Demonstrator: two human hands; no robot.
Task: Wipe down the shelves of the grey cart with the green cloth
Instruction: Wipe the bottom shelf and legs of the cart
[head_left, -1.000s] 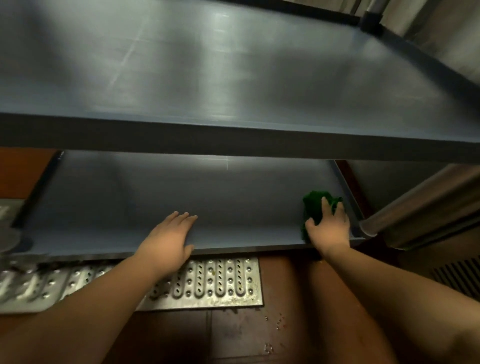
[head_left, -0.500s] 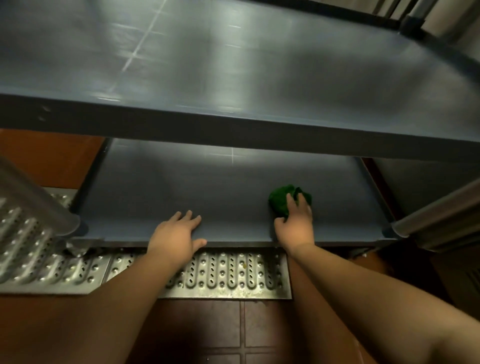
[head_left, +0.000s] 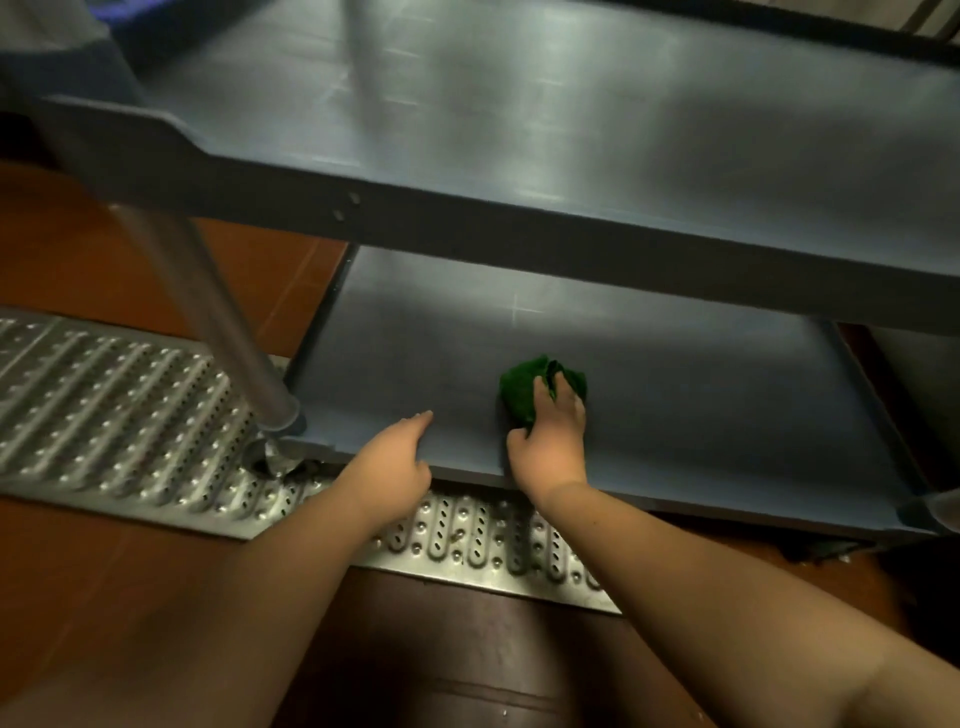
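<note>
R hand (head_left: 549, 447) grips green cloth (head_left: 527, 387).

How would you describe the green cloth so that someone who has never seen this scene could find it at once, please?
Start at the grey cart and drop below its upper shelf to the lower shelf. Near that shelf's front edge, the right hand presses on a bunched green cloth. It is the only green thing on the plain grey shelf; the left hand beside it holds nothing.

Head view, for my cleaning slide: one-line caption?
Right hand presses green cloth on lower cart shelf; left hand rests on its edge.
</note>
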